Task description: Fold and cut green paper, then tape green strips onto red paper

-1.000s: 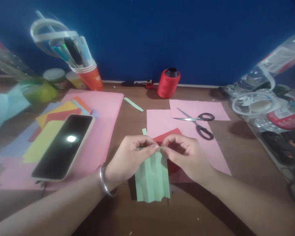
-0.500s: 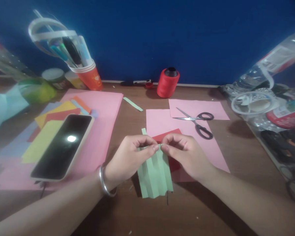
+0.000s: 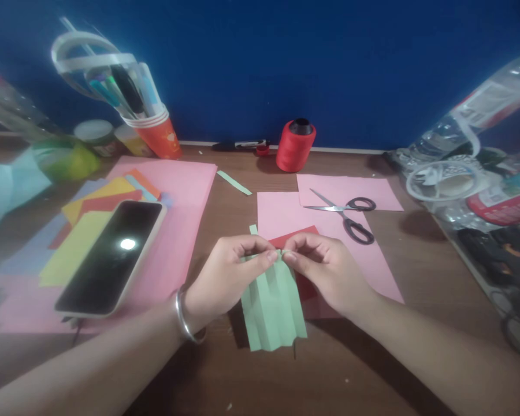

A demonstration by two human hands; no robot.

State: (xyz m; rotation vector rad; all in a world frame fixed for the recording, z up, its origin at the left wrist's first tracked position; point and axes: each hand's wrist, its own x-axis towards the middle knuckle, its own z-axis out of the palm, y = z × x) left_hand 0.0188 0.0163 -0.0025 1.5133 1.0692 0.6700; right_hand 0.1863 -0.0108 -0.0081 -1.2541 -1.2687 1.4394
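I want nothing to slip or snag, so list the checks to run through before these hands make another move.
1. Left hand has a grip: ok, its fingers pinch the top edge of the green paper.
2. Right hand has a grip: ok, its fingers pinch the same edge, close beside the left.
3. Folds in the green paper evenly spaced: cannot tell, the hands cover part of it.
4. Scissors closed: not ok, they lie with blades apart.
5. Phone away from the green paper: ok, it lies well to the left.
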